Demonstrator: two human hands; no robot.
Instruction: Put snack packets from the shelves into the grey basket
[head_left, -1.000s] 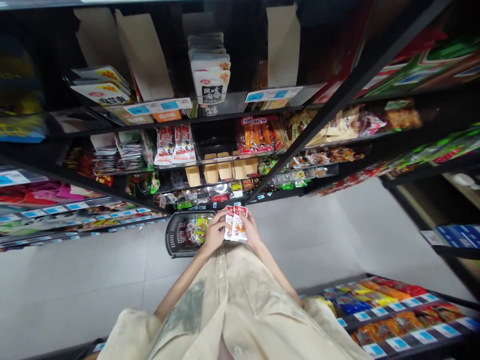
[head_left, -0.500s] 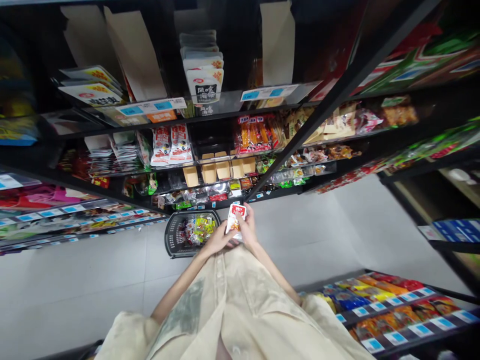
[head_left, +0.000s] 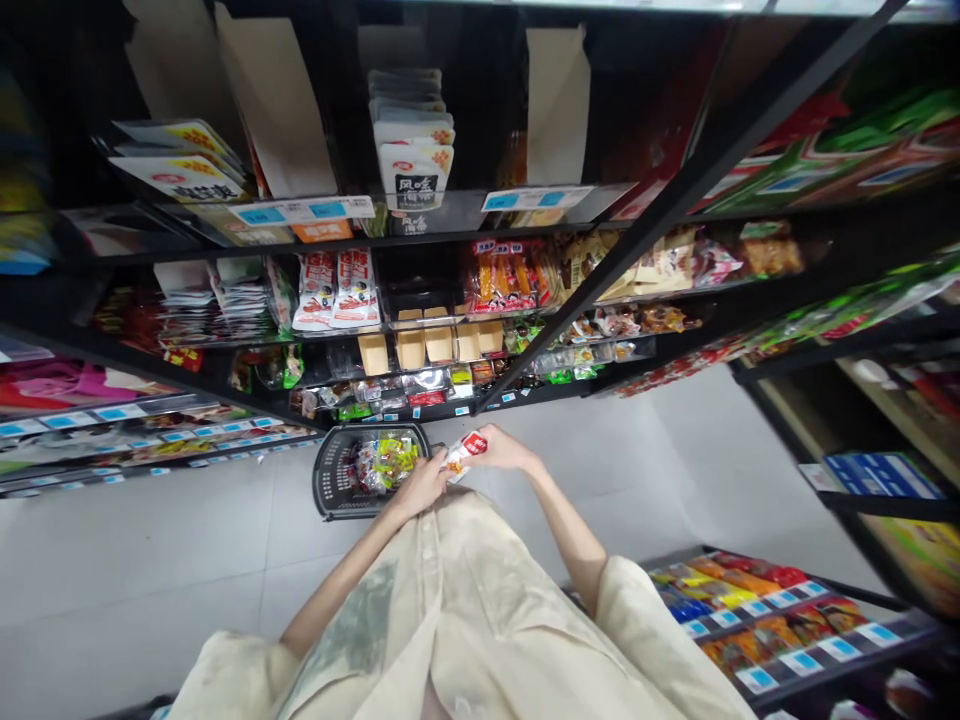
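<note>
- Between the person's two hands, just ahead of the cream shirt [head_left: 487,590], is a small white-and-red packet [head_left: 460,456], tilted with its red end towards two o'clock; twelve is straight ahead of the wearer.
- From where I'm standing, the right hand [head_left: 505,447] has the red end gripped, coming at it from the three o'clock side with the wrist bent.
- At the packet's eight o'clock end, the left hand [head_left: 421,487] has its fingers curled round the edge; some fingertips are hidden from me.
- Off at nine o'clock, right beside the left hand, sits a dark basket [head_left: 323,480] with a slotted wall, and in it a heap of small shiny packs [head_left: 391,462], yellow-green and silvery.
- Up towards twelve runs dark shelving [head_left: 435,228], where white pouches [head_left: 412,175] stand in a row, one behind another.
- Lower on it, at one o'clock from the packet, are orange snack packs [head_left: 499,280] in clear wrap; at eleven, some open tan boxes [head_left: 410,350].
- Round at four o'clock, a low rack [head_left: 757,640] carries yellow, orange and red bags [head_left: 731,580] above blue-and-white labels.
- Pale grey floor tiles [head_left: 187,565] spread out at eight o'clock.
</note>
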